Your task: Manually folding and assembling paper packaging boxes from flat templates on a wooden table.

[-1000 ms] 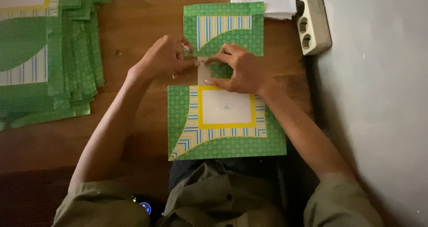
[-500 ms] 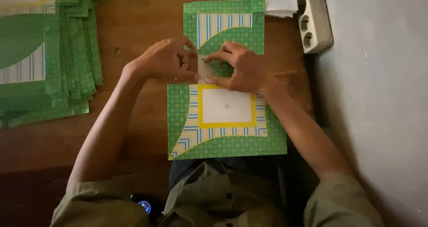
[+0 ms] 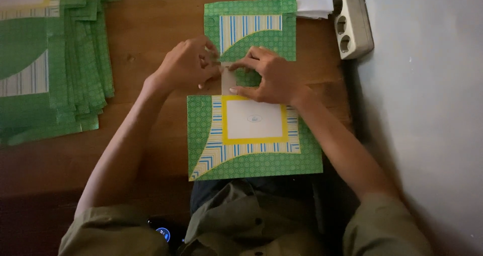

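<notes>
Head view: left hand [image 3: 188,65] and right hand [image 3: 269,75] pinch a small pale tab [image 3: 229,80] mid-frame, pinning the green patterned sheet [image 3: 254,160] flat.

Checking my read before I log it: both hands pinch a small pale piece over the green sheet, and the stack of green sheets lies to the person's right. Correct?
Not quite. The head view shows the stack of green sheets on the person's left. Both hands, left hand and right hand, do pinch the small pale piece over the green sheet.

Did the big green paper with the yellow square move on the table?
No. The green sheet with the yellow square lies where it did before, its top right corner just as far from the white power strip. Both hands only fiddle above it.
</notes>
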